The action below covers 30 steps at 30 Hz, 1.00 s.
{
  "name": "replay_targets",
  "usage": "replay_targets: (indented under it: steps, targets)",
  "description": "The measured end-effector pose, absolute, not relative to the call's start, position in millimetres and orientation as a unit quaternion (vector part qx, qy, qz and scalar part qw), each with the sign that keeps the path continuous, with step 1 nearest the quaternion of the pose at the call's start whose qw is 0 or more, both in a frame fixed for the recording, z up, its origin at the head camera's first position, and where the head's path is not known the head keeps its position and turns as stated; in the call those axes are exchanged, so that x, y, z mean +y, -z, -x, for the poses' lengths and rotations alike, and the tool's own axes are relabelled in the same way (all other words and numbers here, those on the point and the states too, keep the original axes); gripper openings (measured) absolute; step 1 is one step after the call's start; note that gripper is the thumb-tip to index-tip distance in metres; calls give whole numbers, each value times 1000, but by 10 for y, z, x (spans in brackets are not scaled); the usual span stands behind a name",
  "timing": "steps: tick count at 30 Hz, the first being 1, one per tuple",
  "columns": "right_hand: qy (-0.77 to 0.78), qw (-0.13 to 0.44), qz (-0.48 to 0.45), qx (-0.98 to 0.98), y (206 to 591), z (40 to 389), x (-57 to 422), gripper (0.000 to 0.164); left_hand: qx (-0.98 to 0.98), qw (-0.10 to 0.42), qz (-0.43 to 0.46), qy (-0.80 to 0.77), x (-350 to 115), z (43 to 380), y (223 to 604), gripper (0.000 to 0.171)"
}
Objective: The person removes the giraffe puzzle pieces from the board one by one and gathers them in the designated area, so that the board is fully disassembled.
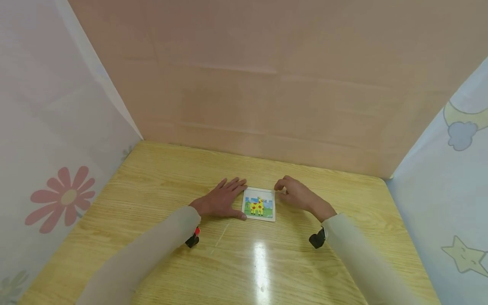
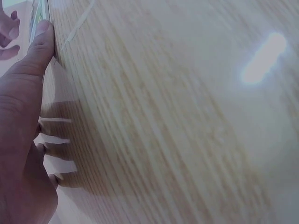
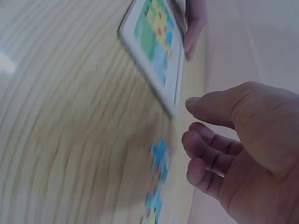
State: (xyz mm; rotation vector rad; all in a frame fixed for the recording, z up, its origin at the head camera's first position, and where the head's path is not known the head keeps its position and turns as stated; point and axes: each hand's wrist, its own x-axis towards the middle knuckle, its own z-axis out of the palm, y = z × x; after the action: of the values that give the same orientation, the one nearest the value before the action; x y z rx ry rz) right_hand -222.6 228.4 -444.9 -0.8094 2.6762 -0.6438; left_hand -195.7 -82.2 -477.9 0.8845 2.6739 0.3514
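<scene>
A small jigsaw puzzle (image 1: 259, 207) in a white tray (image 1: 268, 220) lies on the table, partly filled with a yellow, red-spotted giraffe on blue and green. My left hand (image 1: 223, 199) rests flat against its left side with fingers spread, and the thumb (image 2: 42, 39) touches the edge. Just off the upper right corner, my right hand (image 1: 299, 195) hovers with loosely curled fingers; nothing shows between thumb and fingertips in the right wrist view. Below that hand, blurred loose puzzle pieces (image 3: 160, 156), mostly blue, lie on the wood. The hand hides them in the head view.
The wooden table (image 1: 171, 262) meets a plain tan cloth (image 1: 244, 106) at the back. Patterned white cloths (image 1: 106, 123) stand at both sides. Dark straps with small devices (image 1: 317, 238) sit on both wrists. Light glares off the table in front.
</scene>
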Motion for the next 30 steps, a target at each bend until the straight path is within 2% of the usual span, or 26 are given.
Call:
replay_targets:
  steps: [11,30]
  targets:
    - [243,170,314,902,4478,2218,1821,23,930,144,-314,-125,-813,1960,4786,109]
    - [251,217,320,887,4481,2192,1505,20,928,138,-322,-130,-828,1957,4795,107]
